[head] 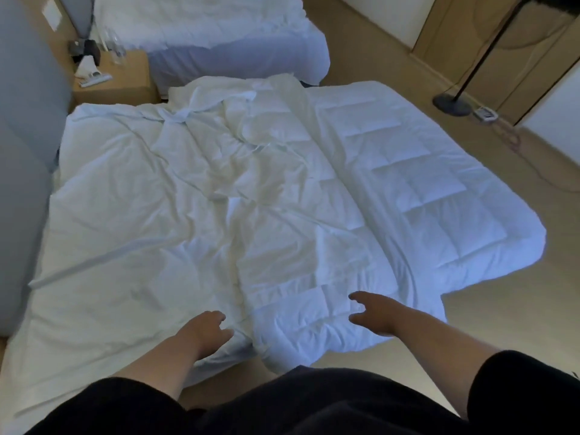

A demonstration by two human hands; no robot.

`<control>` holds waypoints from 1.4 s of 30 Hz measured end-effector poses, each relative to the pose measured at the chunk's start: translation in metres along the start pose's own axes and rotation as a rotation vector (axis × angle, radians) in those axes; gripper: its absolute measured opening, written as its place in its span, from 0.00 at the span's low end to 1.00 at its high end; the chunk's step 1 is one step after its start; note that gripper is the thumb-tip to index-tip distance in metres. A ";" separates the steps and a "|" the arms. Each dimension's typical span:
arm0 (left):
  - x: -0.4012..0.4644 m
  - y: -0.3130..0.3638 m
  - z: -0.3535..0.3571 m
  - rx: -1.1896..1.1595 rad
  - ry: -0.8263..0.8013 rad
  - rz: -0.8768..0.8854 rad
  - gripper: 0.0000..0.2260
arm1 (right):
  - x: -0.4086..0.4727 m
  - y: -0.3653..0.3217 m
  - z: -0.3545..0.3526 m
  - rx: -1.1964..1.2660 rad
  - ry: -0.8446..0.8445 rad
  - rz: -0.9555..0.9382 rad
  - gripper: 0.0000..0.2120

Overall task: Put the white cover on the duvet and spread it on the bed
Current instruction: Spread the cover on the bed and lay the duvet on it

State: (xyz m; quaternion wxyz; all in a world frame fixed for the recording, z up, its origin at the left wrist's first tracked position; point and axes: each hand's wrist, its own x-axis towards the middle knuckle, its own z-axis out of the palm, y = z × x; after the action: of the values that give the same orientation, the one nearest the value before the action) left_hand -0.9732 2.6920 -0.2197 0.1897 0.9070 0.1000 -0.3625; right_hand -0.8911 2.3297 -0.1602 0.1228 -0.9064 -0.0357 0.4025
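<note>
A quilted white duvet (pixel 423 189) lies across the bed, its right side hanging over the bed's edge. A thin, wrinkled white cover (pixel 150 196) is spread over the duvet's left and middle part. My left hand (pixel 205 332) rests at the near edge where the cover meets the duvet, fingers curled on the fabric; whether it grips is unclear. My right hand (pixel 375 312) hovers over the duvet's near edge with fingers apart, holding nothing.
A grey headboard (pixel 22 152) runs along the left. A wooden nightstand (pixel 125 80) with glasses and small items stands beyond the bed, and a second bed (pixel 219 36) behind it. A floor lamp base (pixel 452 103) and cables sit at the right on beige floor.
</note>
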 end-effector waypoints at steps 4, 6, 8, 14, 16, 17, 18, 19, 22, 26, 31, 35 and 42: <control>0.021 0.077 0.021 -0.027 -0.011 0.065 0.24 | -0.014 0.084 -0.034 0.005 0.055 0.100 0.30; 0.027 0.107 0.024 -0.060 -0.010 0.110 0.25 | -0.016 0.106 -0.044 0.046 0.096 0.125 0.30; 0.036 0.136 0.027 -0.097 -0.017 0.145 0.25 | -0.014 0.123 -0.050 0.105 0.106 0.138 0.30; 0.075 0.177 0.019 -0.164 -0.005 0.134 0.12 | 0.025 0.134 -0.053 0.176 0.082 0.102 0.26; 0.096 0.186 0.018 -0.199 -0.022 0.125 0.10 | 0.045 0.133 -0.055 0.200 0.079 0.107 0.24; 0.107 0.191 0.019 -0.223 -0.035 0.116 0.13 | 0.056 0.132 -0.056 0.217 0.076 0.116 0.24; 0.120 0.195 0.019 -0.241 -0.053 0.101 0.17 | 0.068 0.133 -0.056 0.233 0.072 0.129 0.23; 0.133 0.201 0.019 -0.248 -0.073 0.090 0.19 | 0.081 0.134 -0.057 0.247 0.067 0.145 0.23; 0.174 0.217 0.014 -0.232 -0.156 0.076 0.21 | 0.116 0.138 -0.061 0.291 0.052 0.198 0.22; 0.224 0.235 0.004 -0.212 -0.219 0.016 0.24 | 0.153 0.144 -0.063 0.384 0.041 0.252 0.22; 0.262 0.255 0.009 -0.363 -0.184 -0.185 0.33 | 0.192 0.158 -0.063 0.505 0.007 0.256 0.24; 0.275 0.264 0.020 -0.435 -0.123 -0.286 0.31 | 0.245 0.172 -0.071 0.595 0.024 0.260 0.28; 0.261 0.271 0.040 -0.514 0.036 -0.384 0.16 | 0.307 0.171 -0.078 0.877 -0.139 0.223 0.24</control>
State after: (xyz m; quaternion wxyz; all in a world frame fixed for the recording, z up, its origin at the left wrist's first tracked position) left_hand -0.7242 2.4410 -0.3540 0.3388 0.8001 0.3612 -0.3385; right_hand -0.6331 2.1993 -0.3742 0.4480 -0.7380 0.2278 0.4504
